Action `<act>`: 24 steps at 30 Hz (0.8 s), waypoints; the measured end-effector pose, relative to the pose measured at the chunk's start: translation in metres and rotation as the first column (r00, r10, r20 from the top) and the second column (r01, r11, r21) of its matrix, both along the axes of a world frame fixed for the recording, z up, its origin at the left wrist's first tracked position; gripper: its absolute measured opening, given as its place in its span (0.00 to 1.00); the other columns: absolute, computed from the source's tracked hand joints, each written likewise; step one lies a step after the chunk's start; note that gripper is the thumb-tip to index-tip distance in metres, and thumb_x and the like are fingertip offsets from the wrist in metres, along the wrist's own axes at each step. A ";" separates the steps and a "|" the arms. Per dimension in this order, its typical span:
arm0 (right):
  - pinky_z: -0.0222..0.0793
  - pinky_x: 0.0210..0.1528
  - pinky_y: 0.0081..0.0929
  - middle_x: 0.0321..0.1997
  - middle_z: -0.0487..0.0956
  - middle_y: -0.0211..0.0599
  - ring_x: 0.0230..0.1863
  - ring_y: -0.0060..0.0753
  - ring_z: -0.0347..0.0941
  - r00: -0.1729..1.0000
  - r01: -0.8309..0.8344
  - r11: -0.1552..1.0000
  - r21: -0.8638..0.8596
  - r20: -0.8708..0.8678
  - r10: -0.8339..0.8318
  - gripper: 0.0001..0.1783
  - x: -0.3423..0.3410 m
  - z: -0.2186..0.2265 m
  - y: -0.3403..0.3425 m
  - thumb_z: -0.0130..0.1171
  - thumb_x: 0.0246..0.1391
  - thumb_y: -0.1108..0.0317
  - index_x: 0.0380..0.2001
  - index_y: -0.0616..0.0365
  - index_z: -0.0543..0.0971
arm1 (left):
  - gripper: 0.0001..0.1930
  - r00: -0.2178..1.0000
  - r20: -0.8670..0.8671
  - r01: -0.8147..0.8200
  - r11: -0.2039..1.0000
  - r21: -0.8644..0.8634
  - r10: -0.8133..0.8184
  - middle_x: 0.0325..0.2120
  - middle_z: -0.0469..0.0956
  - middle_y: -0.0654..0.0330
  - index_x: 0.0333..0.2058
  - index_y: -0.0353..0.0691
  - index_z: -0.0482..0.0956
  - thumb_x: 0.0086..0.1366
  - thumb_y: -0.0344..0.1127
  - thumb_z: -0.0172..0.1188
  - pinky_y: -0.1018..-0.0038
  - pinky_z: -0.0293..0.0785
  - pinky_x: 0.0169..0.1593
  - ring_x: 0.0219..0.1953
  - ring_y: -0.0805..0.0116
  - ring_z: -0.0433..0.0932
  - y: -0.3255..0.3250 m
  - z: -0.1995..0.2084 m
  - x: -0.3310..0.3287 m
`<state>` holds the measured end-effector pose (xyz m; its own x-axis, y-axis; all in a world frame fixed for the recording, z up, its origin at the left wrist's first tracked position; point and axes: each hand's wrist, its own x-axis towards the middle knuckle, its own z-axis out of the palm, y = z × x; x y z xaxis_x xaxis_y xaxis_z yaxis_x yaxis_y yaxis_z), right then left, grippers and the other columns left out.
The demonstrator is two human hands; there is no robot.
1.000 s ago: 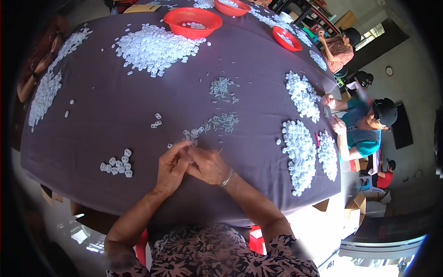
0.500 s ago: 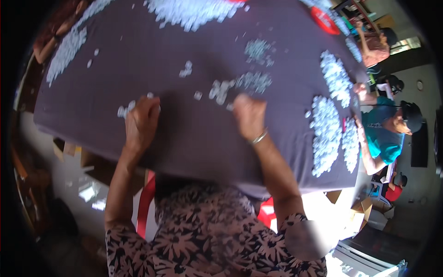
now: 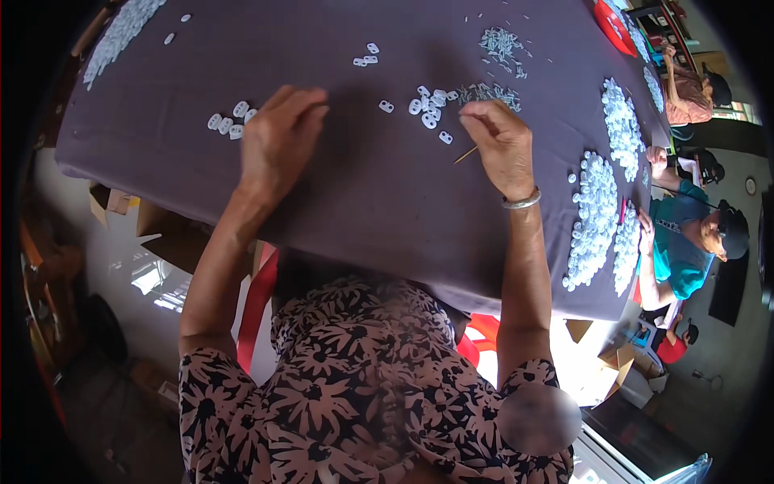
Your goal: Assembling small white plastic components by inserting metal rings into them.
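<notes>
- Here, right hand, frame centre: grip pinched on one thin stick.
- Left hand: fingers together, flat on the purple bench.
- Four white pieces show beside it, others possibly hidden.
- Farther pieces blur.

- Brown cardboard boxes sit under the left edge of the table, flaps open, plain tan with nothing on them I can make out.
- More open cardboard boxes on the floor at the lower right, tan too, flaps sticking up.
- A dark flat rectangle on the wall at far right could be a screen; can't tell.
- No labels or signs anywhere.
</notes>
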<state>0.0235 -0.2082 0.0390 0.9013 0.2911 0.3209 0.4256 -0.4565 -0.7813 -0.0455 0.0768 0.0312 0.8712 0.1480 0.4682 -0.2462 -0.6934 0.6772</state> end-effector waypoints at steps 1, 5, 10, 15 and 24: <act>0.68 0.31 0.13 0.29 0.77 0.24 0.28 0.13 0.71 0.999 -0.019 0.998 -0.059 0.029 0.021 0.06 -0.001 0.002 0.007 0.61 0.51 0.80 0.33 0.61 0.80 | 0.07 0.997 -0.040 0.068 0.998 -0.001 -0.068 0.27 0.76 0.56 0.36 0.39 0.79 0.58 0.25 0.60 0.69 0.73 0.30 0.27 0.58 0.78 -0.007 0.000 0.003; 0.71 0.30 0.19 0.29 0.77 0.31 0.27 0.21 0.75 0.992 -0.070 0.967 -0.246 0.087 0.093 0.07 0.006 0.003 0.028 0.61 0.49 0.78 0.33 0.61 0.79 | 0.07 0.972 -0.002 0.236 0.971 -0.041 -0.237 0.30 0.76 0.55 0.36 0.38 0.77 0.58 0.24 0.56 0.63 0.73 0.33 0.31 0.51 0.77 -0.033 -0.002 0.029; 0.72 0.31 0.24 0.28 0.76 0.35 0.26 0.29 0.76 0.939 -0.031 0.909 -0.416 0.299 0.168 0.07 0.027 -0.012 0.048 0.60 0.47 0.77 0.33 0.59 0.79 | 0.09 0.974 -0.023 0.222 0.970 -0.103 -0.225 0.33 0.76 0.54 0.37 0.39 0.76 0.59 0.22 0.52 0.61 0.73 0.36 0.34 0.51 0.77 -0.048 -0.028 0.068; 0.67 0.28 0.14 0.25 0.79 0.22 0.26 0.10 0.70 0.986 0.073 0.997 0.036 0.146 -0.077 0.04 0.026 -0.008 0.037 0.61 0.51 0.79 0.33 0.62 0.80 | 0.08 0.972 0.046 0.232 0.936 -0.264 -0.228 0.31 0.75 0.58 0.37 0.41 0.77 0.59 0.24 0.54 0.65 0.74 0.36 0.32 0.57 0.77 -0.045 -0.034 0.065; 0.64 0.26 0.14 0.25 0.75 0.24 0.23 0.11 0.66 0.998 -0.049 0.993 -0.111 0.028 0.053 0.04 -0.002 -0.004 0.025 0.63 0.49 0.78 0.30 0.61 0.80 | 0.09 0.957 0.055 0.289 0.955 -0.064 -0.285 0.28 0.72 0.63 0.37 0.39 0.78 0.58 0.21 0.56 0.75 0.71 0.31 0.27 0.69 0.74 -0.043 -0.037 0.066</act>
<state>0.0217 -0.1835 0.0352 0.8744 0.3714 0.3122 0.4739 -0.5159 -0.7136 0.0208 0.0335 -0.0053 0.8602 -0.0715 0.5049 -0.4589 -0.5403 0.7054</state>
